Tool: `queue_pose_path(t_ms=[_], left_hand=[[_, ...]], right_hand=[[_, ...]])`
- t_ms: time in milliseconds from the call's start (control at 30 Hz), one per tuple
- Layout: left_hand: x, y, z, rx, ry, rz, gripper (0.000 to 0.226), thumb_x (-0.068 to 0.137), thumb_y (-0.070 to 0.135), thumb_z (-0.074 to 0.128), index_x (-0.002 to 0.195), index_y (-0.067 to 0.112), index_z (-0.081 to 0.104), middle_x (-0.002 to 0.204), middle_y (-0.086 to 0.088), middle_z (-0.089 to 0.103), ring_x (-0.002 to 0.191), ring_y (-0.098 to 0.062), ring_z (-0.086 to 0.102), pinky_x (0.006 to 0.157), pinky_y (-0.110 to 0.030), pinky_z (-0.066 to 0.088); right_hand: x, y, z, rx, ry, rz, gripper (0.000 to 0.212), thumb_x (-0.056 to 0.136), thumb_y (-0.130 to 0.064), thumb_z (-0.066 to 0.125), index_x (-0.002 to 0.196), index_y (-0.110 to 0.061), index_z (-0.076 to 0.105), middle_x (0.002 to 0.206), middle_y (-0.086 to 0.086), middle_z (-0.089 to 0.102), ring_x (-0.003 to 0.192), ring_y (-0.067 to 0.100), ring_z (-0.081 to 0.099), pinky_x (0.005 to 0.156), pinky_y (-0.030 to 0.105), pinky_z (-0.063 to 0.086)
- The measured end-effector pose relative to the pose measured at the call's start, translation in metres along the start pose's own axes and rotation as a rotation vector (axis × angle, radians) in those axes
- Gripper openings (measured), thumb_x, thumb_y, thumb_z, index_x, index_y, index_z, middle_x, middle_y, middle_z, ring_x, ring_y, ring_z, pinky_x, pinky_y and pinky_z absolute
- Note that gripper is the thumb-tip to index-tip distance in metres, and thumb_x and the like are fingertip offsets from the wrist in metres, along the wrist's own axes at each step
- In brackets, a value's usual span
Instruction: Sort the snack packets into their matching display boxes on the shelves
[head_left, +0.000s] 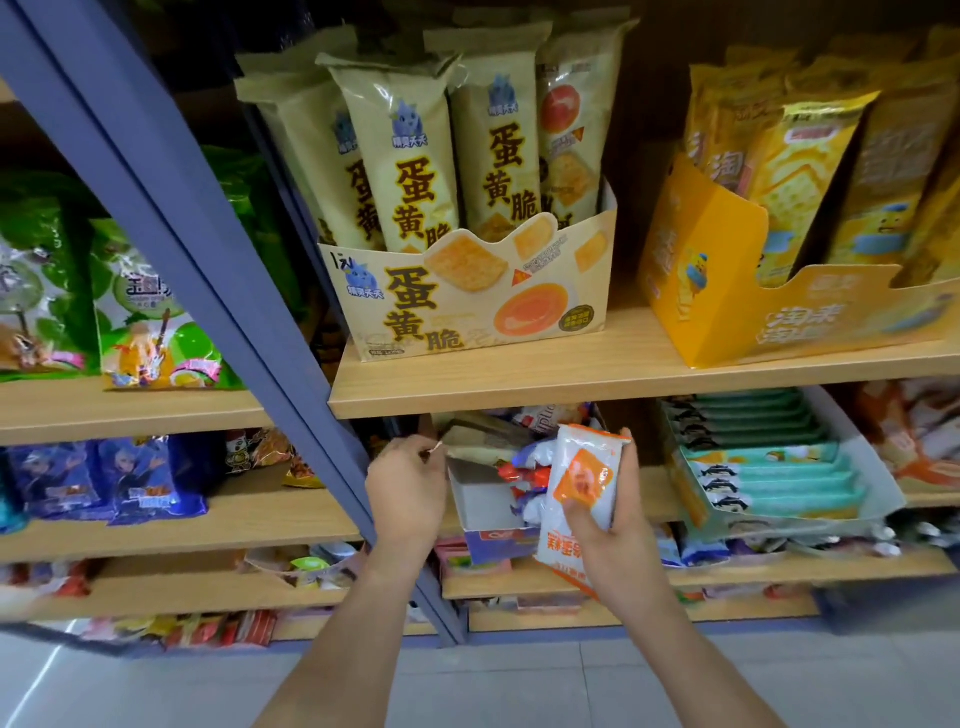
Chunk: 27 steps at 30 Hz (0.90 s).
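My right hand (621, 512) grips a white and orange snack packet (579, 483), upright in front of the second shelf. My left hand (408, 483) is closed, pinching the left edge of an open white display box (485, 501) that holds mixed red, white and blue packets (530, 465). On the shelf above stands a cream egg-yolk cracker box (467, 296) with tall beige packets (410, 161). A yellow display box (727, 306) with yellow cracker packets (810, 171) stands to its right.
A blue shelf upright (208, 249) runs diagonally at the left of my hands. A teal box of flat packets (769, 467) sits right of the open box. Green bags (140, 306) and blue bags (140, 478) fill the left shelves. Grey floor lies below.
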<state>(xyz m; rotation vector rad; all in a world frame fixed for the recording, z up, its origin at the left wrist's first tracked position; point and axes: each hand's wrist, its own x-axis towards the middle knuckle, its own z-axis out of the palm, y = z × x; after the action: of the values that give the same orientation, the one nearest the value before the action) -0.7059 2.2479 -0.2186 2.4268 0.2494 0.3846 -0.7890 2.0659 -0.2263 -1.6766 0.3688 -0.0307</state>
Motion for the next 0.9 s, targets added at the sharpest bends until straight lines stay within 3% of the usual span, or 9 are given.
queue_pose_path(t_ms=[67, 167, 300, 400, 500, 633, 700, 800, 900], left_hand=[[-0.015, 0.000, -0.012, -0.013, 0.109, 0.128, 0.008, 0.083, 0.007, 0.073, 0.091, 0.006, 0.075, 0.088, -0.005, 0.069, 0.073, -0.022, 0.064, 0.063, -0.026, 0.045], [-0.038, 0.003, -0.033, -0.076, 0.214, 0.192, 0.008, 0.082, 0.005, 0.074, 0.089, 0.009, 0.074, 0.082, 0.004, 0.061, 0.069, -0.004, 0.053, 0.060, -0.009, 0.037], [-0.061, -0.001, -0.051, -0.132, 0.294, 0.368, 0.010, 0.087, 0.015, 0.069, 0.086, 0.006, 0.073, 0.079, 0.001, 0.060, 0.070, -0.008, 0.053, 0.060, -0.014, 0.044], [-0.068, -0.004, -0.067, -0.092, 0.382, 0.439, 0.008, 0.086, 0.009, 0.068, 0.085, 0.001, 0.071, 0.078, -0.004, 0.060, 0.065, -0.009, 0.053, 0.056, -0.026, 0.047], [-0.070, -0.001, -0.088, -0.074, 0.443, 0.474, 0.006, 0.082, 0.005, 0.069, 0.082, -0.001, 0.067, 0.075, -0.005, 0.057, 0.064, -0.009, 0.048, 0.055, -0.025, 0.046], [-0.078, 0.014, -0.111, -0.054, 0.495, 0.579, 0.017, 0.087, 0.012, 0.067, 0.077, -0.002, 0.065, 0.066, -0.007, 0.055, 0.062, -0.008, 0.044, 0.054, -0.020, 0.041], [-0.084, 0.025, -0.125, -0.064, 0.505, 0.648, 0.021, 0.086, 0.013, 0.067, 0.074, -0.003, 0.065, 0.066, -0.006, 0.055, 0.063, -0.009, 0.042, 0.055, -0.019, 0.039], [-0.084, 0.043, -0.144, -0.015, 0.491, 0.705, 0.018, 0.081, 0.013, 0.073, 0.070, 0.000, 0.065, 0.078, -0.010, 0.059, 0.080, -0.021, 0.052, 0.076, -0.020, 0.039], [-0.075, 0.057, -0.153, -0.126, 0.361, 0.700, 0.015, 0.078, 0.009, 0.070, 0.070, 0.003, 0.059, 0.100, -0.009, 0.061, 0.105, -0.027, 0.059, 0.091, -0.038, 0.046]], right_hand=[[0.005, 0.000, 0.002, -0.003, 0.015, 0.015, 0.073, 0.097, -0.024, 0.059, 0.152, -0.041, 0.014, 0.127, -0.006, 0.055, 0.097, 0.008, 0.059, 0.061, 0.017, 0.051], [0.011, 0.000, 0.005, 0.009, 0.018, 0.036, 0.059, 0.097, -0.020, 0.060, 0.145, -0.033, 0.029, 0.119, -0.006, 0.056, 0.091, 0.004, 0.059, 0.049, 0.012, 0.048], [0.019, -0.001, 0.006, 0.031, 0.060, 0.065, 0.050, 0.097, -0.018, 0.059, 0.141, -0.027, 0.037, 0.109, -0.005, 0.059, 0.090, 0.006, 0.060, 0.061, 0.022, 0.049], [0.026, 0.001, 0.007, 0.006, 0.072, 0.086, 0.052, 0.097, -0.017, 0.059, 0.143, -0.025, 0.037, 0.114, 0.001, 0.062, 0.094, 0.016, 0.063, 0.071, 0.034, 0.053], [0.029, -0.002, 0.009, -0.062, 0.097, 0.051, 0.059, 0.097, -0.015, 0.058, 0.147, -0.025, 0.031, 0.119, 0.004, 0.062, 0.085, 0.013, 0.061, 0.061, 0.027, 0.048], [0.014, -0.018, 0.006, -0.228, 0.075, -0.040, 0.079, 0.099, -0.017, 0.055, 0.154, -0.039, 0.002, 0.109, 0.002, 0.055, 0.066, 0.002, 0.054, 0.044, 0.013, 0.039], [0.002, -0.028, 0.003, -0.400, 0.044, -0.161, 0.060, 0.102, -0.019, 0.048, 0.151, -0.042, 0.022, 0.106, 0.005, 0.055, 0.063, 0.005, 0.051, 0.041, 0.010, 0.037], [-0.017, -0.044, -0.003, -0.349, -0.038, -0.281, 0.031, 0.103, -0.018, 0.046, 0.112, -0.042, 0.064, 0.118, 0.002, 0.047, 0.097, 0.014, 0.057, 0.061, 0.006, 0.043], [-0.041, -0.073, -0.014, -0.256, -0.283, -0.290, 0.024, 0.094, -0.053, 0.050, 0.113, -0.047, 0.063, 0.123, -0.017, 0.042, 0.117, 0.000, 0.048, 0.078, 0.007, 0.046]])
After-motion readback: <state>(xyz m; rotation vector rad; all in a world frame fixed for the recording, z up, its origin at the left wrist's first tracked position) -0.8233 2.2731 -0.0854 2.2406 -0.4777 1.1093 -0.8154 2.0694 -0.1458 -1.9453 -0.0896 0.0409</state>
